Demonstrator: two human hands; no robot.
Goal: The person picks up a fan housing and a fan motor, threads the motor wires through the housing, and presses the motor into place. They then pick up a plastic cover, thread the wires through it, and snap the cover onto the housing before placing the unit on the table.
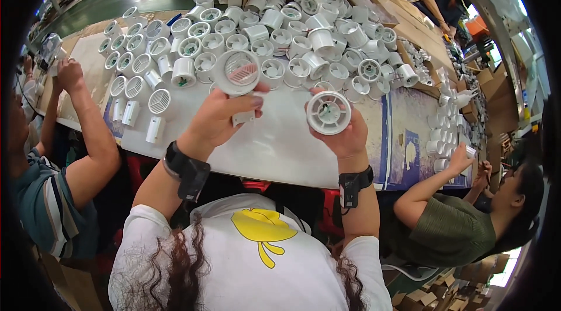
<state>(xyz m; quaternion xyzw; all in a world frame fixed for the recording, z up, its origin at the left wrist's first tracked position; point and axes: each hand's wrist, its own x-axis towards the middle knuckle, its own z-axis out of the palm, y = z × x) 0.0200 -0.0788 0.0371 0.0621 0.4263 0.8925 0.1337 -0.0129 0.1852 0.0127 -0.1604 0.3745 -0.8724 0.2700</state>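
My left hand [205, 117] is closed round a white round housing with a slatted grille [238, 70], raised over the near side of the table. Skin tones show through its slats, and its outline is slightly blurred. A smaller white piece [242, 117] shows below my left thumb; I cannot make out whether it is separate. To the right, my right hand [355, 136] grips a white round fan housing [329, 112], its spoked open end and a bit of green inside facing up. The two housings are apart. Both wrists wear black strapped devices.
A heap of white fan housings [272, 19] covers the far side of the table [263, 147]. Grilled cylinders [159, 102] stand at the left. Co-workers sit on both sides; the right one's hand [460, 159] holds a white part. Cardboard boxes [497, 92] stand at the far right.
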